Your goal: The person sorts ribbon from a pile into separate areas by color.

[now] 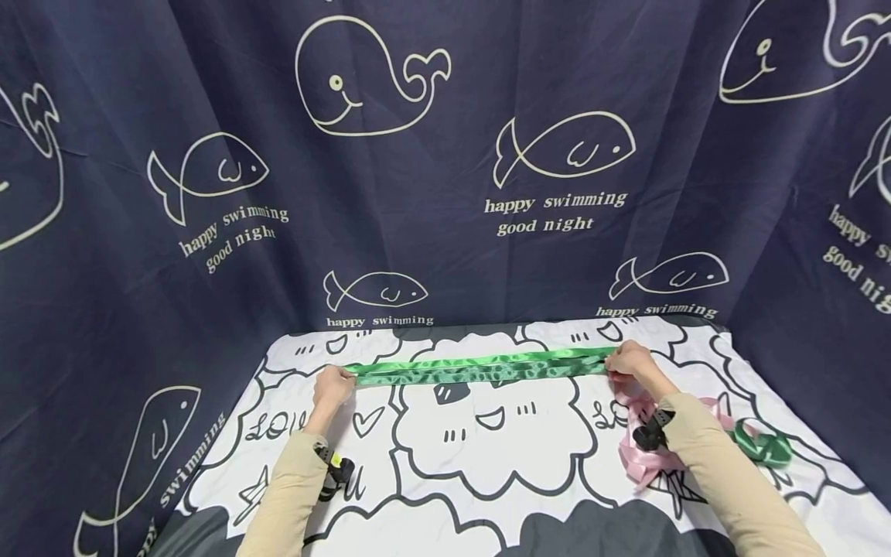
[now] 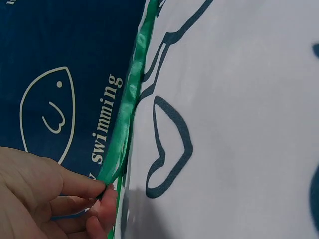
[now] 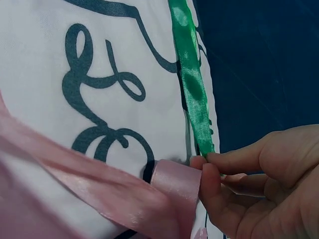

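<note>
Two strands of green ribbon (image 1: 480, 373) stretch between the left hand (image 1: 332, 387) and right hand (image 1: 633, 361). Each pinches one end; pink ribbon (image 3: 177, 184) lies near the right hand.

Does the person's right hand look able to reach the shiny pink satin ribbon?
Probably yes: the pink ribbon lies close beside the right hand, nothing visible between them, though that hand pinches the shiny green satin ribbon.

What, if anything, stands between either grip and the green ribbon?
Nothing visible: the left-hand grip and right-hand grip each pinch the green satin ribbon. Nearest clutter is the pink satin ribbon beside the right-hand grip; it doesn't come between, though I can't tell if it touches that hand.
</note>
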The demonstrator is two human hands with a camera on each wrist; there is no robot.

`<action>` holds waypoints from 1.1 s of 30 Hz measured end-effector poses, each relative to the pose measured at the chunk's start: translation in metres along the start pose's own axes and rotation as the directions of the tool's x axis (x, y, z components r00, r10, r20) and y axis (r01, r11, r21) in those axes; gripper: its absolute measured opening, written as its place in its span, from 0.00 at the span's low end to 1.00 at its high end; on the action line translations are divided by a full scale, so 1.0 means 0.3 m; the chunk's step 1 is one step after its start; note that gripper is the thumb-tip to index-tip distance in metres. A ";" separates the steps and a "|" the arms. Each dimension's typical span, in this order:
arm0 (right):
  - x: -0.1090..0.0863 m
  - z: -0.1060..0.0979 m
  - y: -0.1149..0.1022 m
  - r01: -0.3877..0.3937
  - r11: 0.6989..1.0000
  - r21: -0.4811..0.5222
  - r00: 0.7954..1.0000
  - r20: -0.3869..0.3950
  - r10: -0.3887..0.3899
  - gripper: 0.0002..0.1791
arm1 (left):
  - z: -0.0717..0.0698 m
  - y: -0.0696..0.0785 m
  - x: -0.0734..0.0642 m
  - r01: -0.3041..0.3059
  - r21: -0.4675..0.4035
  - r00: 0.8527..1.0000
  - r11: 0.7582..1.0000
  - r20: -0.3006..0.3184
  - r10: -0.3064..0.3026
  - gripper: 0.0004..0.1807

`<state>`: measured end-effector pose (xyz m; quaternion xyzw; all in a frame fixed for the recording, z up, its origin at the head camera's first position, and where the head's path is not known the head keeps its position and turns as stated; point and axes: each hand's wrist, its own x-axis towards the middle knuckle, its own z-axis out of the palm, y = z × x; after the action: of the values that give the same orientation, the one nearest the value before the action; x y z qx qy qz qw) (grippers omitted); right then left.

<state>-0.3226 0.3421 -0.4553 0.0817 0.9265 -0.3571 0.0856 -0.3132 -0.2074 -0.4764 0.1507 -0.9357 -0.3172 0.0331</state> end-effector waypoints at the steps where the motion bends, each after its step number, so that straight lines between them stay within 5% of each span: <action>1: -0.002 0.001 0.000 -0.004 1.000 0.004 1.000 -0.001 0.004 0.08 | 0.001 0.000 -0.001 0.000 -0.001 1.000 1.000 -0.001 0.000 0.11; 9: 0.010 -0.020 0.015 -0.013 0.996 0.091 1.000 0.016 0.012 0.11 | -0.011 -0.002 -0.010 0.020 -0.019 1.000 1.000 -0.002 -0.020 0.11; 15: 0.010 -0.045 0.019 -0.020 0.990 0.138 1.000 0.018 0.017 0.09 | -0.038 -0.002 -0.015 0.015 -0.015 0.998 1.000 -0.058 -0.016 0.12; 27: -0.045 -0.087 -0.026 -0.009 0.983 0.181 0.995 0.096 -0.009 0.09 | -0.053 0.019 -0.029 -0.142 -0.106 0.985 0.984 -0.110 0.130 0.12; 33: -0.074 -0.104 -0.042 0.000 0.984 0.176 0.990 0.137 -0.025 0.14 | -0.050 0.038 -0.030 -0.248 -0.140 0.966 0.959 -0.105 0.235 0.11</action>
<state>-0.3069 0.3520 -0.4197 0.0581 0.8837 -0.4427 0.1402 -0.3054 -0.2048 -0.4573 0.0458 -0.9179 -0.3741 0.1237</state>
